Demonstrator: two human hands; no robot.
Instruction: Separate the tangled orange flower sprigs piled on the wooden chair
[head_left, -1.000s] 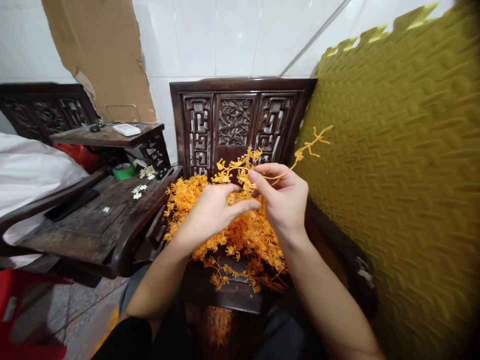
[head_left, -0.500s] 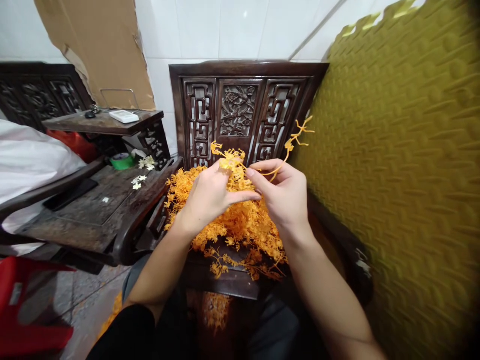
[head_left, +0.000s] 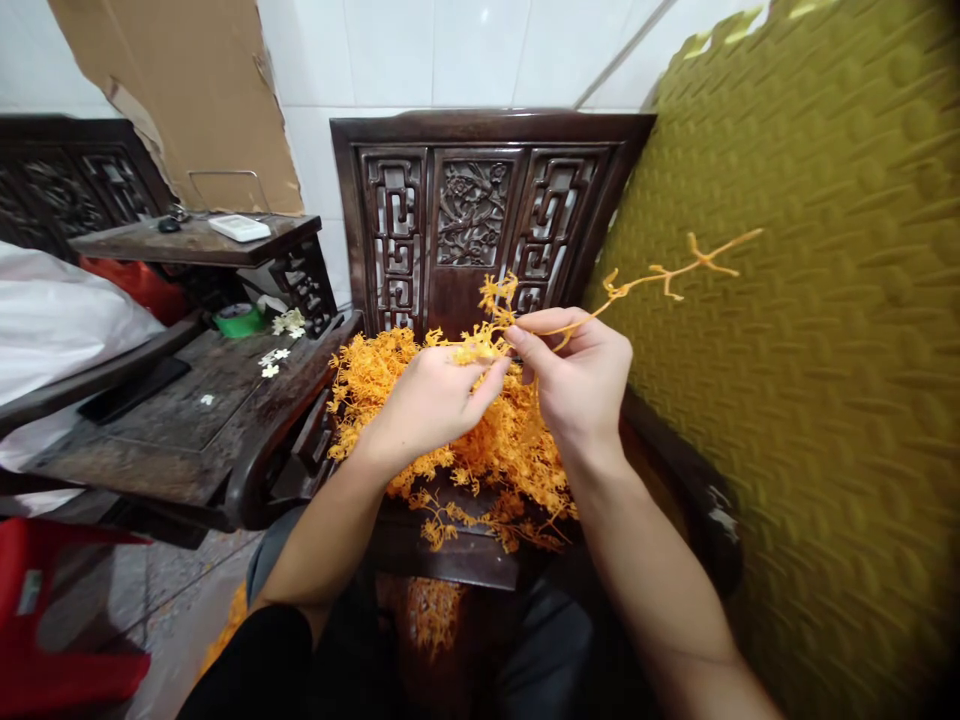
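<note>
Between my hands, in the head view, is an orange plastic-looking flower sprig (head_left: pixel 486 345) with small branched clusters. My left hand (head_left: pixel 431 400) is closed on its clustered part, thumb pressed against it. My right hand (head_left: pixel 585 375) pinches the stem between thumb and forefinger. From there a bare, knobbly orange stem (head_left: pixel 637 285) juts up and to the right. Beneath both hands a heap of similar orange sprigs (head_left: pixel 375 385) covers the seat of a dark carved wooden chair (head_left: pixel 472 285). A few loose sprigs (head_left: pixel 480 518) lie at the seat's front edge.
A yellow-green textured foam mat (head_left: pixel 795 380) stands close on my right. At left, a dark wooden bench (head_left: pixel 142 455) bears green tape (head_left: pixel 238 319), pale flower pieces (head_left: pixel 274 358) and a dark flat object (head_left: pixel 135 390). A red stool (head_left: pixel 67 610) is at lower left.
The bare stem has swung outward to the right and now reaches farther over the mat. My left thumb has come up against the sprig. The view has shifted slightly.
</note>
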